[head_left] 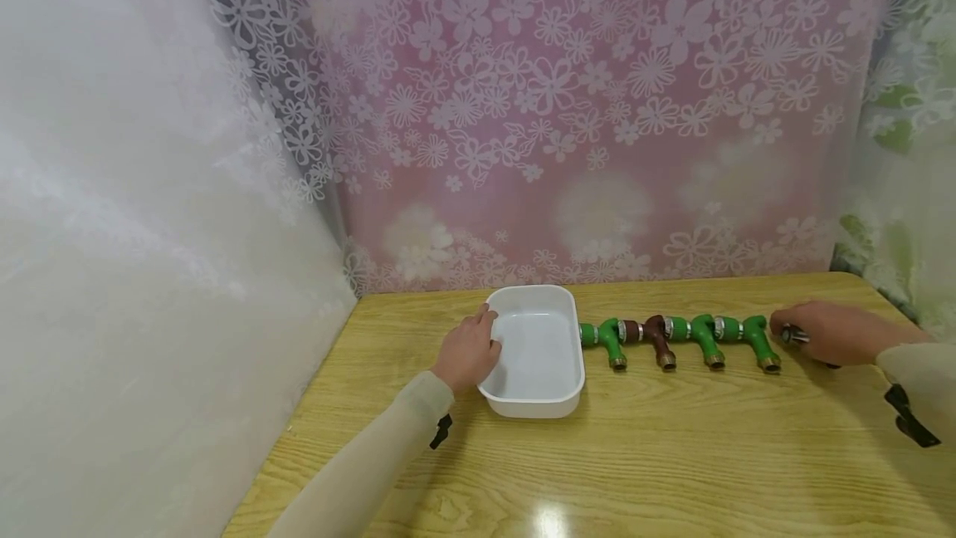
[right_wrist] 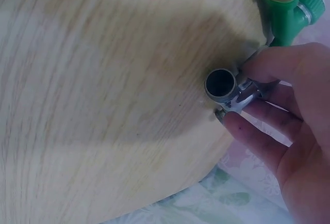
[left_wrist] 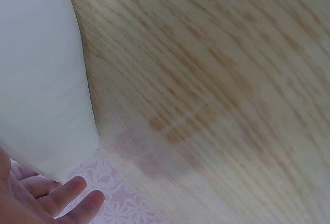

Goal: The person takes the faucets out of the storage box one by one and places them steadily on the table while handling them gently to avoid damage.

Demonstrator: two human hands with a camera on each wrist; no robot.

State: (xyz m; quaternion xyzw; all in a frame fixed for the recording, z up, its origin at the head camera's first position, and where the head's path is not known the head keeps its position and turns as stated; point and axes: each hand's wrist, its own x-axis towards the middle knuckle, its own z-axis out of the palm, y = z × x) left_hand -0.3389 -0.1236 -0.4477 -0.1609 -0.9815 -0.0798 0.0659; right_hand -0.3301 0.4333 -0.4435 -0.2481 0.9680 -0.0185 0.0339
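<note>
My left hand (head_left: 469,349) grips the left rim of a white rectangular tub (head_left: 534,355), whose inside shows nothing in it. In the left wrist view the fingertips (left_wrist: 77,185) show beside the outer wall of the tub. At the right, my right hand (head_left: 829,332) holds a chrome tap (right_wrist: 242,96) between thumb and fingers, its round open end facing the camera. Left of that hand, a row of taps lies on the table: a green tap (head_left: 612,343) by the tub, a brown tap (head_left: 659,342), another green tap (head_left: 704,340) and the nearest green tap (head_left: 758,343).
The wooden table (head_left: 620,471) reaches back to a pink flowered curtain (head_left: 523,106). A white sheet (head_left: 149,231) hangs along the left edge, and a green-patterned curtain (head_left: 904,231) on the right. The right table edge runs close to my right hand.
</note>
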